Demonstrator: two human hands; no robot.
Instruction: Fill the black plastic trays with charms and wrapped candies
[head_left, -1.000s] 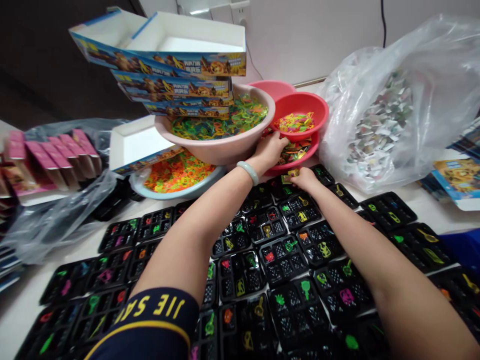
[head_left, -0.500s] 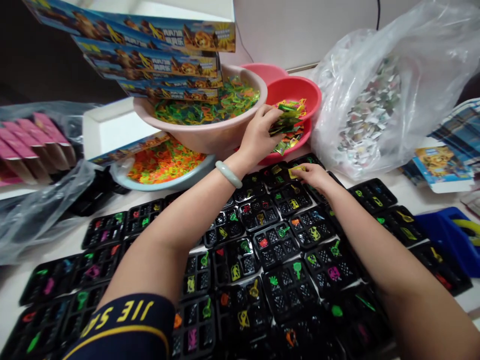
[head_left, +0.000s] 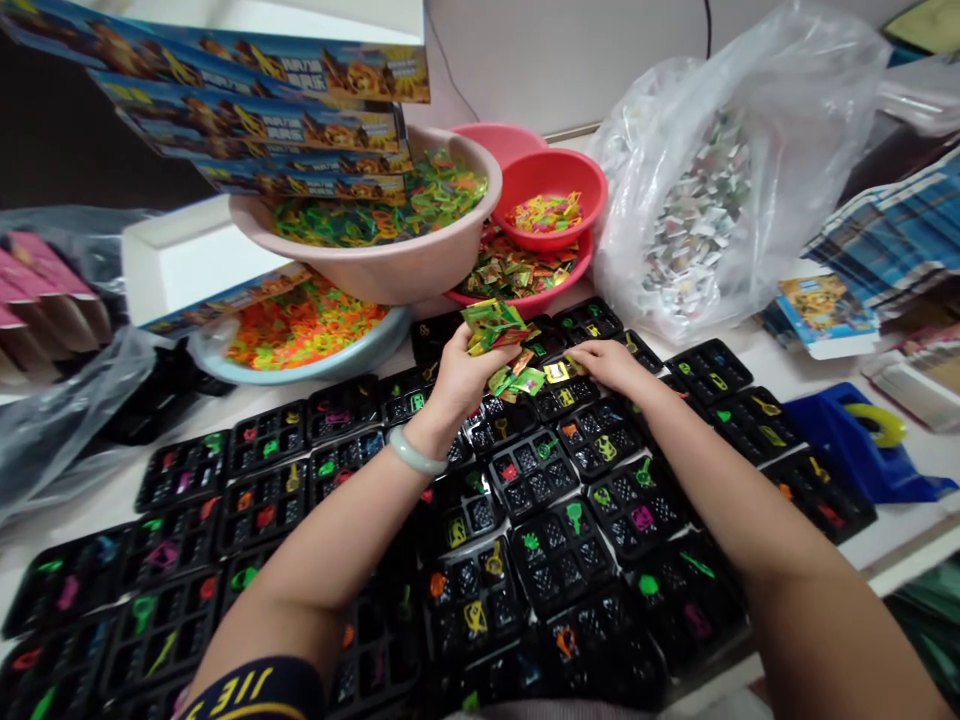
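Left hand (head_left: 461, 375) raised, clutching foil packets (head_left: 495, 325)

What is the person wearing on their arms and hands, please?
Both hands are bare, with no gloves or rings visible. The left hand has a smooth, pale green bangle round its wrist. Higher up that arm is a short dark navy sleeve with yellow block lettering and a yellow stripe. The right hand and its forearm show nothing worn; no sleeve is in view.

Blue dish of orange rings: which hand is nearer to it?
Left. The left hand, gripping foil packets, is just right of the dish; the right hand lies further right, over the black trays.
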